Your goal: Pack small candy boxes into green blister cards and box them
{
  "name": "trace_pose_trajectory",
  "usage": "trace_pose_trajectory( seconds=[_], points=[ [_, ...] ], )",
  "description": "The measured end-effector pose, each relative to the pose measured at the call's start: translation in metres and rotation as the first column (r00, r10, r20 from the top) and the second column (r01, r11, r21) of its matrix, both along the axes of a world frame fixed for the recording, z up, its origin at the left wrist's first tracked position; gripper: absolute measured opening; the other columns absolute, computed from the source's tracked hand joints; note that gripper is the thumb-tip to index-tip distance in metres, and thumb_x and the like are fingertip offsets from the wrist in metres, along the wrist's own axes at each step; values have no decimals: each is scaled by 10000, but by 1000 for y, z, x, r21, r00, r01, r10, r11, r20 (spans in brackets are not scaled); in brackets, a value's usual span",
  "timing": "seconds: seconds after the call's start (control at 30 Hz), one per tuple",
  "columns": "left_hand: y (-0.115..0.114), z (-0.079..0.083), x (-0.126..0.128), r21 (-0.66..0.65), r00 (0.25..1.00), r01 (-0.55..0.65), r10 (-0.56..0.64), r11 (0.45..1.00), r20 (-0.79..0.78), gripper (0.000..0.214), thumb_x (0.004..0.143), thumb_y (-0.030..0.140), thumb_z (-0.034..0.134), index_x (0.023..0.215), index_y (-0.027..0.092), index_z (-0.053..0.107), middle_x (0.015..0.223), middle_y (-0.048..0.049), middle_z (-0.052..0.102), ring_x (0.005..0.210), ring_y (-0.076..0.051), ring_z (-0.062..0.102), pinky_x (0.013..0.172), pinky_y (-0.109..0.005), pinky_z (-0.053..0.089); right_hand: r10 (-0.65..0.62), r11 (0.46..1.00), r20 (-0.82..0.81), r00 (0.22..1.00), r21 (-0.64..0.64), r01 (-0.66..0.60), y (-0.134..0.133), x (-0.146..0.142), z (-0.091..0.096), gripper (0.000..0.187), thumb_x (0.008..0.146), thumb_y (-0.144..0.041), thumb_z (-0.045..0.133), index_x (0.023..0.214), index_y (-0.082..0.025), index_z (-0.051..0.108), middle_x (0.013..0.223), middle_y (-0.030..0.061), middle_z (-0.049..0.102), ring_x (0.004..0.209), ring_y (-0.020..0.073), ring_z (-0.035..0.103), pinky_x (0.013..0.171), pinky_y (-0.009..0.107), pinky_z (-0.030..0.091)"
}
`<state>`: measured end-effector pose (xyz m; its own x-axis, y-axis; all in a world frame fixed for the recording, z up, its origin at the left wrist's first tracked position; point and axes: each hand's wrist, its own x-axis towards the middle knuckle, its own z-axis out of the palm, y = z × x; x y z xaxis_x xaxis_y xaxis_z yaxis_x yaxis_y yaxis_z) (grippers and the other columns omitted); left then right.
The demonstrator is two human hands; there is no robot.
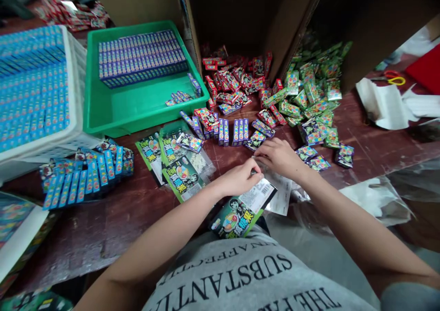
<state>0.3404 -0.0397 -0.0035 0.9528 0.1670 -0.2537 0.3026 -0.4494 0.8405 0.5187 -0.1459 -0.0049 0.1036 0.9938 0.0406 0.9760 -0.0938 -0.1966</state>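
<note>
My left hand (240, 179) and my right hand (278, 156) meet over the table's near edge, both pinching the top of a clear plastic bag with a green printed header card (240, 212). The bag hangs toward my chest. Just beyond my hands lie a few purple candy boxes (233, 131) standing in a short row. Red boxes (233, 79) are heaped behind them and green boxes (309, 93) to the right. Several more header-card bags (175, 162) lie to the left of my left hand.
A green tray (113, 111) holds rows of purple boxes. A white crate (74, 77) at left is full of blue boxes, with loose blue boxes (85, 176) in front. Open cardboard cartons (254, 13) stand behind. Scissors (392, 78) and paper (385, 105) lie at right.
</note>
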Motion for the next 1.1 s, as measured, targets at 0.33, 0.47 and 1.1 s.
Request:
trace_pose_trajectory(
  seconds=[0.33, 0.47, 1.1],
  points=[
    [-2, 2, 4, 43, 998, -60, 61, 997, -19, 143, 953, 363, 530, 994, 228, 551, 912, -38, 683, 826, -219, 650, 760, -361, 483, 112, 945, 211, 971, 279, -169, -24, 3, -6, 148, 999, -283, 622, 1036, -263, 764, 852, 19, 746, 802, 199, 558, 869, 408, 302],
    [0, 2, -4, 40, 992, -121, 120, 992, 31, 110, 974, 332, 505, 1018, 231, 512, 1012, -65, 689, 933, -228, 667, 848, -394, 506, 56, 928, 84, 995, 362, -83, -24, 4, -18, 142, 1003, -296, 626, 1044, -257, 756, 883, 9, 779, 781, 176, 607, 862, 405, 302],
    [22, 4, -56, 23, 901, -371, 354, 928, 251, 159, 974, 234, 535, 1078, 216, 654, 1127, -68, 614, 1087, -210, 597, 963, -388, 472, -40, 999, -959, 282, -32, 33, -2, -20, 56, 497, 898, -353, 734, 1353, -226, 581, 907, 8, 692, 802, 146, 640, 742, 305, 534]
  ],
)
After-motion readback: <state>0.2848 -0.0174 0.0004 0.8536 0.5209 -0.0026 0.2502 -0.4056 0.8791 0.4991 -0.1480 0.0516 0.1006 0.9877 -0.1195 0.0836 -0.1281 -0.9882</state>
